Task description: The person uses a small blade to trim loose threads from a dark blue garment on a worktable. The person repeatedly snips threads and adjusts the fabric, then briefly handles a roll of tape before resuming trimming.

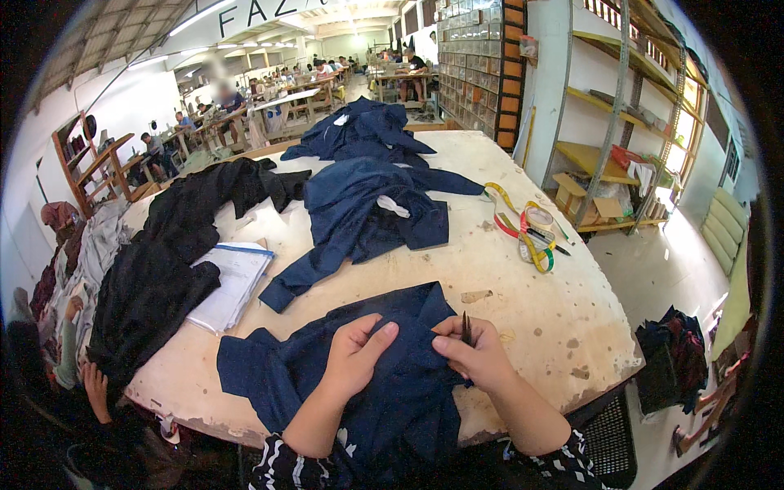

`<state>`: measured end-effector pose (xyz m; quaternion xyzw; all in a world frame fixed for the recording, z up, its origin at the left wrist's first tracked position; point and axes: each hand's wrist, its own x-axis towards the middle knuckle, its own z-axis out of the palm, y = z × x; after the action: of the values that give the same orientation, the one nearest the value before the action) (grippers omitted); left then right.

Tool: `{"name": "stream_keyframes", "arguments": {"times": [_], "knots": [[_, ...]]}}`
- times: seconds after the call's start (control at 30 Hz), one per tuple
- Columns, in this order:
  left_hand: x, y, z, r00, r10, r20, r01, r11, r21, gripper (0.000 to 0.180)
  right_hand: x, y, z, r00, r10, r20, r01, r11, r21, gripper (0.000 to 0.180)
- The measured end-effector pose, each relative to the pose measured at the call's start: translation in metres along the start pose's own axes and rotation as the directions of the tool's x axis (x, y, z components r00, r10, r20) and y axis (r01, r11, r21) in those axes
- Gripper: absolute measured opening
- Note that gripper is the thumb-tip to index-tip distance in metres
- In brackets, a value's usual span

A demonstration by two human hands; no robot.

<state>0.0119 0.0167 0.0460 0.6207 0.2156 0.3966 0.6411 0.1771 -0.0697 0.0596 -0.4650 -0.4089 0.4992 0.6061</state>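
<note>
Garment [408, 367] pinched by left hand [355, 353], right hand [482, 353] gripping garment and probable snips [465, 329], long axis pointing away

A navy garment [400, 376] is held in two hands at a worktable [572, 318].
The cloth is pinched by the left hand [359, 347]; a slim dark tool [466, 328] is gripped in the right hand [480, 351]. Farther off, more navy garments [351, 200] are spread, with black cloth [155, 278] laid left and a looped measuring tape [506, 226] right.
</note>
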Motion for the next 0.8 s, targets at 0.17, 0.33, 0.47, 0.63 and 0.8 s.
{"name": "stream_keyframes", "arguments": {"times": [0.17,0.33,0.47,0.63,0.8], "knots": [[-0.003,0.0,-0.003,0.999,-0.035,0.023,0.035,0.999,0.023,0.019,-0.004,0.002,0.007,0.997,-0.065,0.032,0.064,0.998,0.018,0.013],[-0.002,0.006,0.0,0.996,-0.078,0.039,0.077,0.997,0.024,0.022,-0.005,0.006,0.006,0.997,0.07,0.011,-0.071,0.992,0.108,0.011],[-0.002,0.006,-0.001,0.994,-0.098,0.043,0.098,0.995,-0.004,0.022,-0.005,0.008,0.009,0.997,0.08,-0.001,-0.079,0.982,0.17,0.012],[0.006,-0.012,-0.01,0.989,0.108,-0.098,-0.067,0.934,0.351,0.022,0.012,0.008,-0.008,0.941,-0.325,-0.097,0.223,0.808,-0.546,0.017],[0.015,-0.027,-0.027,0.977,0.09,-0.194,-0.054,0.982,0.183,0.019,0.055,0.022,-0.079,0.885,-0.399,-0.24,-0.083,0.373,-0.924,0.027]]}}
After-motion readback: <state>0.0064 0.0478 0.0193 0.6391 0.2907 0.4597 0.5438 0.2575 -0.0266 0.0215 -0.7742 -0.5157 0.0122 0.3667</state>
